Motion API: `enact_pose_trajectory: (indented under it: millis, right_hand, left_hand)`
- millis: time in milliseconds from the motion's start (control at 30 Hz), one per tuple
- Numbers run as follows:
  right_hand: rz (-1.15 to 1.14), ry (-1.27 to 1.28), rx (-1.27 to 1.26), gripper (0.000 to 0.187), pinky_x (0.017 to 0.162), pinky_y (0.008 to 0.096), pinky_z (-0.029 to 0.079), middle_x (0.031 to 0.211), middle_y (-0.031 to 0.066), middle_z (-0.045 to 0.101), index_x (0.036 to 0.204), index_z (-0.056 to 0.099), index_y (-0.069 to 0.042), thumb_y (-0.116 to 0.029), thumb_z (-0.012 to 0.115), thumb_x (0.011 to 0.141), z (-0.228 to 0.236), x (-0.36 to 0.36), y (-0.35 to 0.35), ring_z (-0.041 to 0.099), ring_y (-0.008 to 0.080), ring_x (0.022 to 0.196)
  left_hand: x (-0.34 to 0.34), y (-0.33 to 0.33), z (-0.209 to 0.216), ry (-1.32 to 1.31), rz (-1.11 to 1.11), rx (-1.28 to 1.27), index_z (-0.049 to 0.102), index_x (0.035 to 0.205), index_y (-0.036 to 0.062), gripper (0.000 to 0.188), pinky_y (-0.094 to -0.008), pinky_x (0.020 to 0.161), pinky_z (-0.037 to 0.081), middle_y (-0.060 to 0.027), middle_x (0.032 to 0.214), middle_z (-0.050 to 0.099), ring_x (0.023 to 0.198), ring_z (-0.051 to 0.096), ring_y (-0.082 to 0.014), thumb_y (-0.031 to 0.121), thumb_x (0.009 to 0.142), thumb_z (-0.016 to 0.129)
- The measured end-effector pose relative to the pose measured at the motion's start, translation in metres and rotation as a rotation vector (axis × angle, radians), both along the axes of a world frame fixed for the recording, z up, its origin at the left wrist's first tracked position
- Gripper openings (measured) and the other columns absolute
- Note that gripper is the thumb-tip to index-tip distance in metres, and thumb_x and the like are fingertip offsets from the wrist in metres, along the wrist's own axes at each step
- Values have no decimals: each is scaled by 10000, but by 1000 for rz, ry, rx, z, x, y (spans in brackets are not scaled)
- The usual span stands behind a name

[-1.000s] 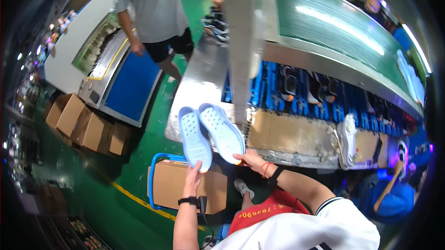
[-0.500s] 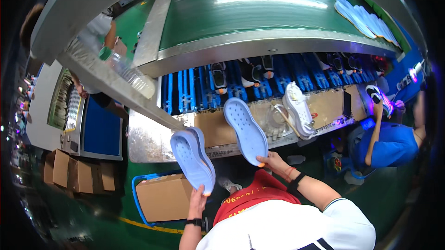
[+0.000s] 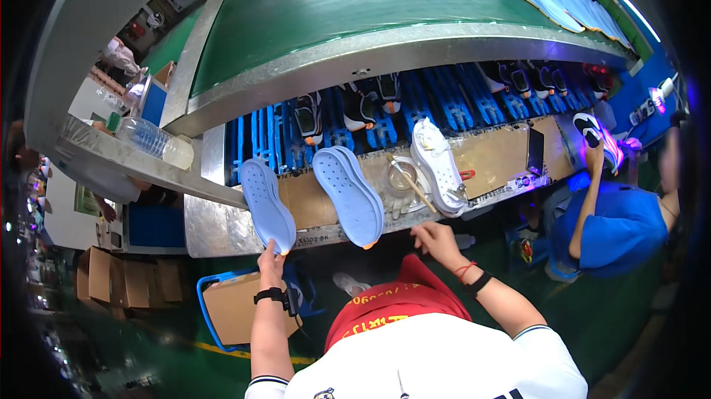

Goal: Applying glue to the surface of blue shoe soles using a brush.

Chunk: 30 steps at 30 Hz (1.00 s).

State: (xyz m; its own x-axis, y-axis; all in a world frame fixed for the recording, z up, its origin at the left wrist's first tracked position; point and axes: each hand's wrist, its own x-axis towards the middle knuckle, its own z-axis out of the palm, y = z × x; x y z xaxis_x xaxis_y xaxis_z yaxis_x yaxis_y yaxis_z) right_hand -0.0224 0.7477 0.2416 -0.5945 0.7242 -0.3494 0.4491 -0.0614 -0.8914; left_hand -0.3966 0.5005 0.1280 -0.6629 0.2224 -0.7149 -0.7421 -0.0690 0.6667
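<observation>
A single light blue shoe sole, dotted with small holes, stands tilted toward the bench; my left hand grips its lower, orange-tipped end. To its right, two more light blue soles rest one over the other across the bench's near edge, their orange tip overhanging. My right hand is just right of that pair, apart from it, its fingers loosely bent with nothing visible between them. Beyond the hand a white sole lies on the bench beside a round container with a thin stick across it.
Black shoes stand on a blue slatted conveyor behind the bench. Above runs a green belt carrying several blue soles. A plastic bottle lies at left, a cardboard box below. A co-worker in blue holds a shoe.
My left hand held two soles and my right hand one; now the left holds one and two lie stacked on the bench edge. My right hand has let go and moved right.
</observation>
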Motion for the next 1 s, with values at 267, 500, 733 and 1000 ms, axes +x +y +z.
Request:
enact_pose_trajectory:
  millis: [267,500,733,1000]
  right_hand:
    - [112,-98,929,255,692,414,467,832,103,572,949,521,-42,-139,669,765,-1,2,60,563,323,806]
    - [244,-289,722,240,624,453,472,794,145,607,987,478,-57,-149,600,803,-22,-19,67,595,363,753]
    - [133,9,639,183,583,367,448,722,149,584,1003,568,-72,-78,548,822,10,-19,50,581,295,659]
    - [-85,151,527,164,559,265,385,722,44,511,897,606,-7,10,645,739,100,-48,28,487,140,619]
  left_hand:
    - [82,23,31,884,-97,-787,276,1299,-23,704,-420,947,354,-194,1281,341,1108,419,-319,160,772,706]
    - [134,56,72,883,-451,-450,275,1305,-5,711,-394,918,436,-175,1298,298,1099,449,-285,87,746,704]
    - [114,87,50,624,-905,-216,350,1254,-38,656,-338,805,492,-194,1193,467,962,595,-242,216,774,719]
    - [93,108,32,523,-1115,-46,484,1113,-54,534,-300,716,519,-142,950,608,796,622,-189,260,765,740]
